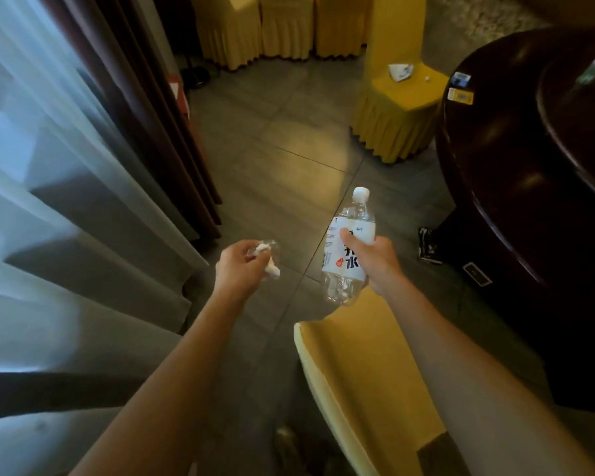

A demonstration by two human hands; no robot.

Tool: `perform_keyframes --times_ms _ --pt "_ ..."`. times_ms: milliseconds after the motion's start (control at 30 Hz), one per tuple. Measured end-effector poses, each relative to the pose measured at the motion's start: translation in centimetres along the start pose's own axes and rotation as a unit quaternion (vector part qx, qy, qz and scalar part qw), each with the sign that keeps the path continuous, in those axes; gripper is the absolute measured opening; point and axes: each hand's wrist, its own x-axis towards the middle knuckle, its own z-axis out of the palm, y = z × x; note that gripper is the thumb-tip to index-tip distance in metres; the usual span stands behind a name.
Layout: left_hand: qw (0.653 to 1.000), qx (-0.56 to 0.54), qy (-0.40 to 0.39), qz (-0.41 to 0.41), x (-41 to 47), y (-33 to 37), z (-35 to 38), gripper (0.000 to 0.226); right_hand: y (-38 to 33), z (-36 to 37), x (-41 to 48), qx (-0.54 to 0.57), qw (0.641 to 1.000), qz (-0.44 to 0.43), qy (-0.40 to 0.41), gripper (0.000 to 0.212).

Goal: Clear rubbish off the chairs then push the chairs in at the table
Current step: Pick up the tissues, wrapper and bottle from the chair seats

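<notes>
My right hand (371, 261) grips a clear plastic water bottle (349, 245) with a white cap and white label, held upright over the floor. My left hand (241, 266) holds crumpled white tissue and clear wrapping (267, 257). Just below my arms is the top of a yellow-covered chair (361, 379). Farther off, a second yellow chair (401, 104) stands pulled out from the dark round table (516, 159). On its seat lie a crumpled white paper (401, 72) and a small white scrap (427, 78).
Sheer curtains (66, 218) and a brown drape (145, 108) fill the left. Three more yellow chairs (282, 25) line the back. Cards or small packs (460, 87) lie at the table's edge. A dark wrapper (430, 245) lies on the tiled floor by the table base.
</notes>
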Motion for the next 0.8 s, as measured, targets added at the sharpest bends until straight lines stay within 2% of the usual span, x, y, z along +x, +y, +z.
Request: perform_keyframes --times_ms 133,400,633,800 --pt "1.0 -0.005 -0.012 0.003 1.5 -0.5 -1.3 0.031 -0.3 1.0 0.0 -0.003 1.0 0.003 0.009 0.029" --pt "0.998 -0.019 -0.051 -0.013 6.7 -1.5 -2.1 0.033 -0.3 3.2 3.2 -0.031 0.999 0.019 0.021 0.02" --pt "0.996 0.039 -0.08 -0.008 16.9 -0.2 -1.0 0.031 -0.7 6.5 12.3 -0.024 0.997 0.042 0.056 0.012" --pt "0.991 0.089 -0.101 -0.02 25.4 1.9 -0.8 0.018 -2.6 9.4 19.1 0.007 0.993 0.085 0.086 0.013"
